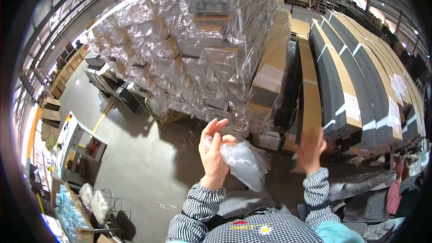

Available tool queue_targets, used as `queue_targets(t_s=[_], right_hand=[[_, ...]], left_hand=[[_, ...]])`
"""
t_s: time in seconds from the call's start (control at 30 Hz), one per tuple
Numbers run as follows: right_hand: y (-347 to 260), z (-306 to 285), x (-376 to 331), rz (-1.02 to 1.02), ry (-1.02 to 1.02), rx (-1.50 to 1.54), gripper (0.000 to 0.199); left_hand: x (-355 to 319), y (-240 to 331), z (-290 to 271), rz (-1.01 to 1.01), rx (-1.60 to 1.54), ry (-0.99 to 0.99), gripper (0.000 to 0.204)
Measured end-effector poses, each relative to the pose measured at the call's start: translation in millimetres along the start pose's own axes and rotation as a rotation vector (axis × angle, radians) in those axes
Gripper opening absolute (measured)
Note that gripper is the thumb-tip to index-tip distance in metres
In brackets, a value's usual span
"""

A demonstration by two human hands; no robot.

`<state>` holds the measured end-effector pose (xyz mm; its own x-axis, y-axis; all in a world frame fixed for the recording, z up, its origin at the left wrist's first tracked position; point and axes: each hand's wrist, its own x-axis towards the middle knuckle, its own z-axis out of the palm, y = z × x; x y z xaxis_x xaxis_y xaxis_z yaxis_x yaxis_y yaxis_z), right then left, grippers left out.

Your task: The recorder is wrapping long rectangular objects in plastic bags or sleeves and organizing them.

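Worker in black-and-white checked apron (pixel 225 233) stands before tall film-wrapped stack of brown and grey cartons (pixel 189 40). Left hand (pixel 213 156), closed on crumpled clear plastic film (pixel 246 164), raised just in front of stack's near lower edge. Right hand (pixel 310 152), blurred, fingers extended, nothing visible in grasp, to right of stack; contact with long brown cardboard box (pixel 309 81) behind cannot be told. Farther right of stack: long grey bundles with brown tops, white bands (pixel 330 76). Pale grey floor (pixel 130 162) left of stack.
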<state>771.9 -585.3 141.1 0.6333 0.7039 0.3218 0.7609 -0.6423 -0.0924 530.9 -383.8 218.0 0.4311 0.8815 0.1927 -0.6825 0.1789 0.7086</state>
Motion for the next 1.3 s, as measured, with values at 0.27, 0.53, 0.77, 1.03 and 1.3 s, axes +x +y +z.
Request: queue_targets(t_s=[0.27, 0.53, 0.77, 1.03, 1.3], right_hand=[[-136, -74, -92, 0.057, -0.164, 1.632, 0.021], [-94, -102, -77, -0.435, 0.362, 0.910, 0.011], [-36, -114, -84, -0.035, 0.203, 1.258, 0.008], [5, -92, -123, -0.007, -0.557, 2.423, 0.031], [92, 1, -182, -0.207, -0.572, 0.773, 0.018]], left_hand=[[-78, 8, 24, -0.192, -0.186, -0.130, 0.041], [-91, -17, 34, -0.145, 0.205, -0.177, 0.026], [-85, -33, 35, -0.249, 0.419, -0.318, 0.010], [-111, -74, 40, -0.790, -0.070, -0.577, 0.036], [-99, -157, -27, -0.199, 1.243, -1.489, 0.025]])
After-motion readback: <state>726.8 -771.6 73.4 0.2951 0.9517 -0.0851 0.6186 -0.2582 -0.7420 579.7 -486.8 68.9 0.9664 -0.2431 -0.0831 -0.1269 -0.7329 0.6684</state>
